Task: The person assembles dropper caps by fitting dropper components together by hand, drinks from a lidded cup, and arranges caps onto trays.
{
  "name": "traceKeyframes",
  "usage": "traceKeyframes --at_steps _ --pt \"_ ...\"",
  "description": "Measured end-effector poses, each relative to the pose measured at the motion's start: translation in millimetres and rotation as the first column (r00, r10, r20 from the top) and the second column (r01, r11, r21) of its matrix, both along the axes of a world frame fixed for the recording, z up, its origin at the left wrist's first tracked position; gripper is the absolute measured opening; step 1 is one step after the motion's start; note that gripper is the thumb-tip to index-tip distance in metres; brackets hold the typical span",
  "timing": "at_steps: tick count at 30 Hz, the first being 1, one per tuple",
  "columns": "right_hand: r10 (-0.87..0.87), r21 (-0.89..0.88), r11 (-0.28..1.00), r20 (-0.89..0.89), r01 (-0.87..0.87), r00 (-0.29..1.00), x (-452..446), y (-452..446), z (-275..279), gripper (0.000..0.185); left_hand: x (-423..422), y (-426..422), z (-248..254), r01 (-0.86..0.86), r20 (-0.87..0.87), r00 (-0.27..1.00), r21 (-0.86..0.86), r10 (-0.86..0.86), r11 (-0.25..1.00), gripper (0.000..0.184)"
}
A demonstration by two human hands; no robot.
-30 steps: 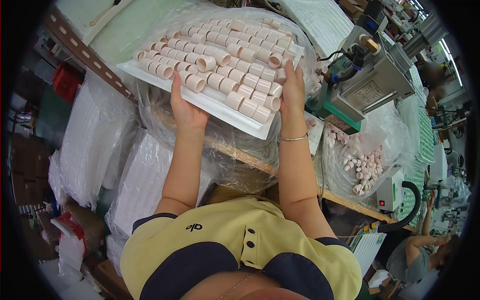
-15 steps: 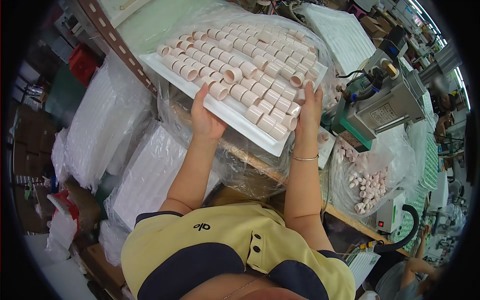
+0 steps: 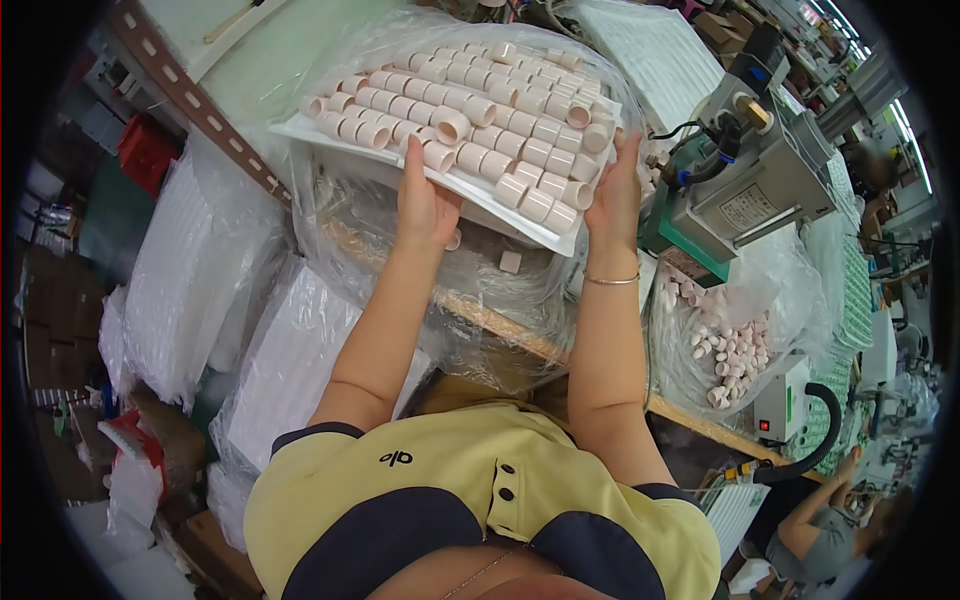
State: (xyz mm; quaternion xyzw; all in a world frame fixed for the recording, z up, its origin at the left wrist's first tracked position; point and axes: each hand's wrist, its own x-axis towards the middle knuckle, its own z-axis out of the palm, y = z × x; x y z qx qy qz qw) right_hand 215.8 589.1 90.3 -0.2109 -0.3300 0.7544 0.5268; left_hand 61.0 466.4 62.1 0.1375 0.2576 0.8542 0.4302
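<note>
A white tray [image 3: 548,238] carries rows of pale pink short hollow cylinders [image 3: 468,156], several with their open ends facing me. My left hand [image 3: 425,205] is closed on the tray's near edge, thumb up beside the cylinders and fingers partly hidden underneath. Gripping the right edge is my right hand [image 3: 614,200], its fingers partly hidden. The tray tilts, its near edge raised above a clear plastic sheet [image 3: 400,225]. Below that edge lies a loose cylinder [image 3: 510,262].
A grey and green machine [image 3: 745,200] stands to the right. Near it, a plastic bag [image 3: 800,300] holds small pink and white pieces [image 3: 735,355]. Wrapped white stacks [image 3: 300,340] are at left, beside a slotted metal post [image 3: 190,95]. Another person [image 3: 825,530] sits at lower right.
The tray has moved up and away in view and tilted, its near edge lifting with both hands. Loose cylinders beneath it have come into view, and some on the tray have shifted.
</note>
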Motion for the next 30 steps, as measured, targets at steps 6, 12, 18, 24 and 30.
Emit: traceKeyframes --at_steps 6,12,18,24,30 --pt "-0.116 0.066 0.992 0.196 0.105 0.974 14.2 -7.0 -14.7 0.059 4.8 14.1 1.9 -0.052 -0.040 0.998 -0.022 0.051 0.998 0.053" --pt "-0.159 0.132 0.984 0.364 0.118 0.918 24.5 -26.3 -45.0 0.055 14.2 2.9 -22.7 -0.068 0.020 0.997 -0.028 0.069 0.997 0.055" --pt "-0.115 0.132 0.988 0.294 0.079 0.949 32.7 -50.1 -53.2 0.050 21.4 -13.3 -46.5 -0.053 0.044 0.997 -0.079 0.057 0.995 0.060" --pt "-0.108 0.090 0.992 0.274 0.087 0.956 30.1 -63.2 -69.8 0.047 30.3 -17.6 -57.9 -0.008 0.042 0.999 -0.111 0.012 0.994 0.065" --pt "-0.293 0.213 0.949 0.328 0.232 0.898 17.6 -78.6 -81.9 0.048 40.0 -16.0 -61.3 -0.019 0.132 0.990 -0.152 0.040 0.988 0.068"
